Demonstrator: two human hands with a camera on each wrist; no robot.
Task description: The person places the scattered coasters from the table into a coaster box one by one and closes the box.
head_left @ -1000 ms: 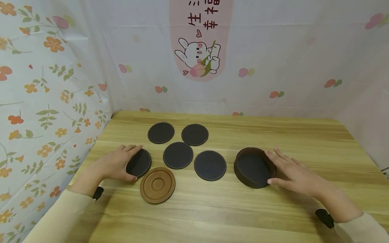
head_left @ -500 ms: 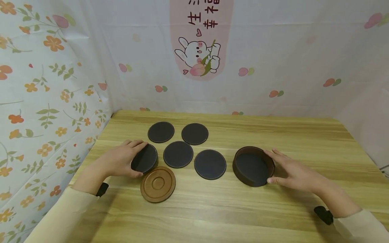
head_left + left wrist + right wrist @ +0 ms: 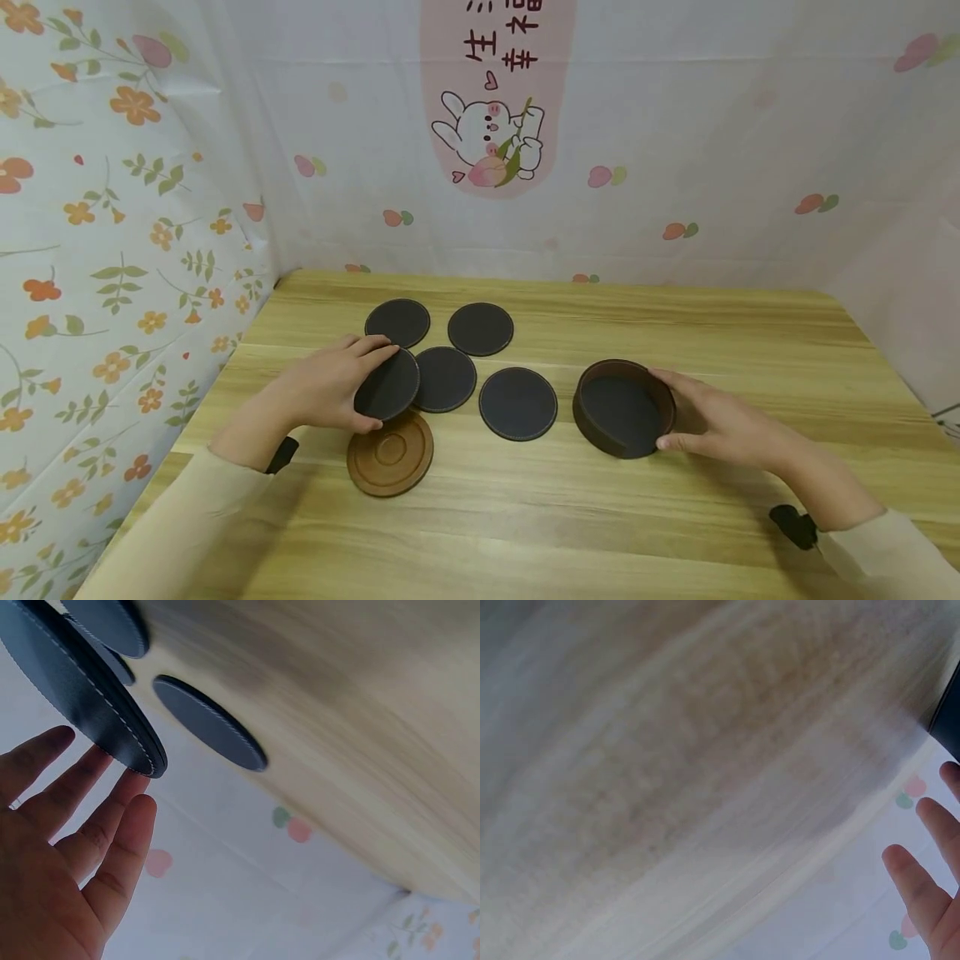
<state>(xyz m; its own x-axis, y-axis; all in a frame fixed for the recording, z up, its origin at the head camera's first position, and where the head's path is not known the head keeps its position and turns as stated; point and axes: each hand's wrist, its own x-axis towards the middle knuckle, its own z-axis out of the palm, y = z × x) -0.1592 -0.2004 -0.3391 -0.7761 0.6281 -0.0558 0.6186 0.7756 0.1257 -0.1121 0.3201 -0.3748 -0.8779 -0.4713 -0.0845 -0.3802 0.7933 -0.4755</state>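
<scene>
Left hand (image 3: 330, 390) pinches a coaster (image 3: 390, 385) left of the box (image 3: 591, 430), which the right hand (image 3: 723, 427), fingers spread, presumably steadies.

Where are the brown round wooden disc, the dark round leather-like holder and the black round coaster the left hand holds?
Brown disc (image 3: 390, 451): head view, central circle.
Dark holder (image 3: 591, 432): head view, outer wall.
Black coaster (image 3: 387, 385): head view, upper face.

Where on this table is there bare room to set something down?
The wooden table is bare in front of the brown disc and the dark round box, between the sleeves, and also behind the box, up to the printed cloth. It is crowded at the left, where the left hand holds a black disc close to the brown disc and the coasters.
</scene>
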